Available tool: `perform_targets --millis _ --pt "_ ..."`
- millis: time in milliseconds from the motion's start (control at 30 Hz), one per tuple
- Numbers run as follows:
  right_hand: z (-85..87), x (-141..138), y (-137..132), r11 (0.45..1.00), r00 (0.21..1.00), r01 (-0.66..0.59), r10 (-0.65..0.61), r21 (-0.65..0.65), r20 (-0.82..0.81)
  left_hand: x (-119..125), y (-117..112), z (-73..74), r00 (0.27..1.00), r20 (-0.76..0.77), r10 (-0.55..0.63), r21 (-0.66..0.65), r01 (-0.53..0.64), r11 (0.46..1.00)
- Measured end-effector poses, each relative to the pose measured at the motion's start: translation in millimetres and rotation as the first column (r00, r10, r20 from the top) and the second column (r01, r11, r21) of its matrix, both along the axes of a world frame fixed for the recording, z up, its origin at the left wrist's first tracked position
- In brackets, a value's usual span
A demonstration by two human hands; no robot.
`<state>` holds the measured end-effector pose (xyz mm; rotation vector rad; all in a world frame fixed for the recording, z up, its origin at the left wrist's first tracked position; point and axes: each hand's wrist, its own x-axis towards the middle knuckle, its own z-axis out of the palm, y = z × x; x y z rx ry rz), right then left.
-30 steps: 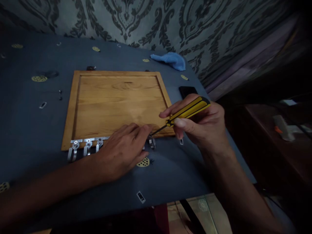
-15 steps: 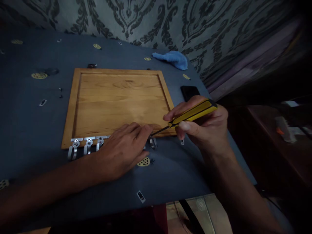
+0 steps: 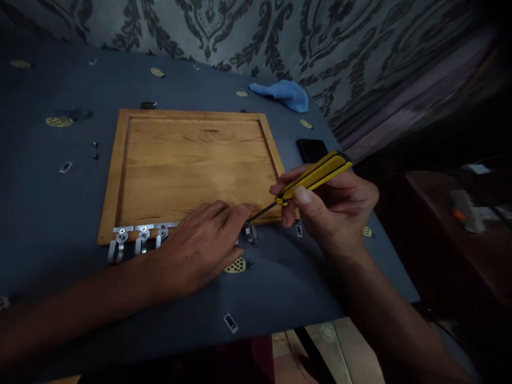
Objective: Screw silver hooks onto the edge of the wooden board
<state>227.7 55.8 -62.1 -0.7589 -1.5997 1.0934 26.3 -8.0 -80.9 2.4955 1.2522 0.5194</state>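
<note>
My right hand (image 3: 336, 208) is closed around the yellow-and-black handle of a screwdriver (image 3: 314, 178). Its thin shaft slants down to the left, and the tip meets the right end of a metal hook rail (image 3: 144, 232) beside my left fingertips. My left hand (image 3: 204, 242) lies over the rail, fingers bent together and thumb below, gripping it against the near edge of a framed wooden board (image 3: 200, 165). Several silver hooks show left of that hand and one right of it; the middle of the rail is hidden. Whatever screw sits under the tip cannot be made out.
A blue cloth (image 3: 284, 95) lies at the back of the dark blue table (image 3: 168, 330), near the patterned wall. A black phone (image 3: 311, 150) rests right of the board. Left of it is a small metal piece (image 3: 95, 150). Brown furniture (image 3: 436, 213) stands at the right.
The screwdriver has turned slightly in my right hand, whose fingers have shifted round the handle. My left hand stays on the rail. The whole view has moved a little.
</note>
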Motion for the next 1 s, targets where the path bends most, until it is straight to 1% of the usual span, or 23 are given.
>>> perform_targets --millis 133,233,300,333,400,500,567,667,767,833,900,967,1000 --pt "2.7 -4.3 0.6 1.000 1.000 -0.013 0.014 0.026 -0.022 -0.4 -0.6 0.8 1.000 0.007 -0.003 0.009 0.003 1.000" --pt "5.7 -7.2 0.1 0.996 1.000 -0.016 0.018 0.091 -0.023 -0.6 -1.0 0.6 1.000 0.008 0.003 0.009 -0.003 1.000" --pt "7.4 -7.2 -0.6 0.993 0.999 -0.030 0.034 0.112 -0.026 -0.3 -0.8 0.3 1.000 0.009 0.005 -0.002 -0.005 1.000" --pt "8.3 -6.3 -0.9 0.994 0.999 -0.045 0.048 0.102 -0.025 -0.2 -0.7 0.2 1.000 0.010 0.004 -0.006 -0.004 1.000" --pt "11.0 -2.8 -1.1 0.995 0.995 -0.098 0.098 0.024 -0.004 -0.1 -0.8 0.5 1.000 0.011 -0.003 -0.007 0.003 1.000" --pt "15.8 4.8 0.0 0.971 0.974 -0.221 0.224 -0.090 0.026 -0.4 -1.0 2.0 1.000 0.009 -0.010 0.002 0.010 1.000" --pt "17.9 9.0 1.4 0.959 0.963 -0.259 0.265 -0.113 0.045 -0.7 -0.7 2.8 1.000 0.008 -0.011 0.007 0.011 1.000" --pt "16.8 10.5 2.8 0.977 0.975 -0.209 0.212 -0.051 0.059 -1.1 -0.4 2.9 1.000 0.006 -0.011 0.001 0.011 1.000" --pt "10.9 7.6 2.4 0.989 0.991 -0.114 0.107 0.091 0.079 -1.4 -1.1 1.6 1.000 0.007 -0.009 -0.004 0.009 1.000" --pt "6.9 5.4 1.5 0.977 0.998 -0.032 0.021 0.211 0.053 -1.7 -1.5 0.8 1.000 0.014 -0.005 -0.003 0.005 1.000" --pt "4.7 4.2 0.4 0.955 0.997 0.069 -0.074 0.287 0.007 -1.8 -1.4 0.4 1.000 0.023 -0.003 -0.005 0.003 1.000" --pt "4.9 3.8 -0.6 0.938 0.987 0.153 -0.160 0.310 -0.003 -1.7 -0.8 0.3 1.000 0.025 -0.008 0.001 0.007 1.000" --pt "5.5 3.5 -1.0 0.935 0.982 0.175 -0.187 0.309 0.010 -1.6 -0.5 0.2 1.000 0.024 -0.010 0.008 0.010 1.000"
